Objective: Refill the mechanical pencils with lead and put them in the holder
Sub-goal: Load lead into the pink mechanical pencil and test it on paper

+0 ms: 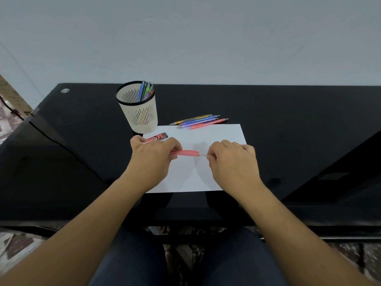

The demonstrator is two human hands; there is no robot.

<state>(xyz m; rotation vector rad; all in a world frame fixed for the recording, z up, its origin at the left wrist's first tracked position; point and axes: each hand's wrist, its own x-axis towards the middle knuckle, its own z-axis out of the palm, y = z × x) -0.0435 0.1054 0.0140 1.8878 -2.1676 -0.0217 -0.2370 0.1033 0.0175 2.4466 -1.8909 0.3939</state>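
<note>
Over the lap, both bare forearms reach forward to 12 o'clock and the hands meet above a white sheet of paper (214,135). The left hand (151,155) curls its fingers round a pink mechanical pencil (186,153). The right hand (233,162) is drawn narrow, thumb and forefinger pinching a thin lead (203,155) at the pencil's end.

The paper lies on a glossy black desk (288,131) against a plain pale wall (206,38).

The held pencil lies level over the paper, its long axis from 9 to 3 o'clock, the end that meets the lead facing 3 o'clock. Just beyond the left knuckles sits a red lead case (156,138) — contact with the hand cannot be told. At 1 o'clock, loose pencils (200,120) lie side by side across the paper's far edge, axes near 8 to 2 o'clock. At 11 o'clock stands a cream slotted holder (140,114) — the pencils in it (145,90) lean toward 1 o'clock.
</note>
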